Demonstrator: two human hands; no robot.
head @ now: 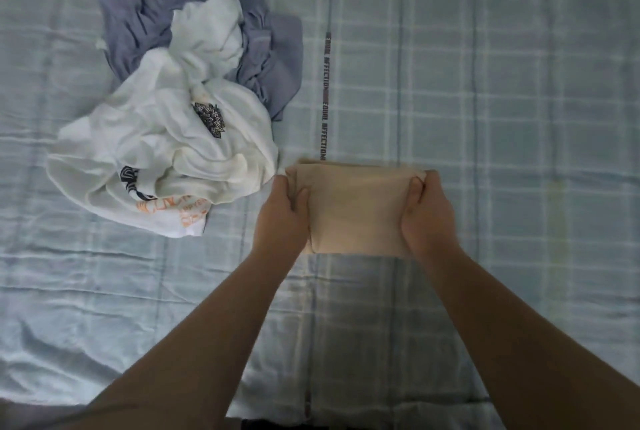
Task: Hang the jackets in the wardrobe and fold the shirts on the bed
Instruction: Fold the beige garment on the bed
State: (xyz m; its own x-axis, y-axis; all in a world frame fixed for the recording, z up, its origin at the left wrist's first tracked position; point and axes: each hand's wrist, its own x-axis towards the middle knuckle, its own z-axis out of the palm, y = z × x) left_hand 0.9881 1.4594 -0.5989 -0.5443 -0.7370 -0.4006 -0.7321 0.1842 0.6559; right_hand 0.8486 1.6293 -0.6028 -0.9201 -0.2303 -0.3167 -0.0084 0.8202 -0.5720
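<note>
Beige shirt [353, 211]: sitting folded into a small rectangle at the middle of the bed [502, 100], just right of the white heap; whether it is resting or slightly lifted I cannot tell.
Left hand [282, 218]: gripping the shirt's left edge, thumb lying on the fabric.
Right hand [427, 218]: gripping the right edge, fingers curling round the far corner.
White shirts [156, 159]: lying crumpled in a heap, showing black and orange prints.
Grey-blue garment [277, 62]: lying bunched behind and partly under the white heap.
Checked sheet [519, 273]: covering the bed.
</note>
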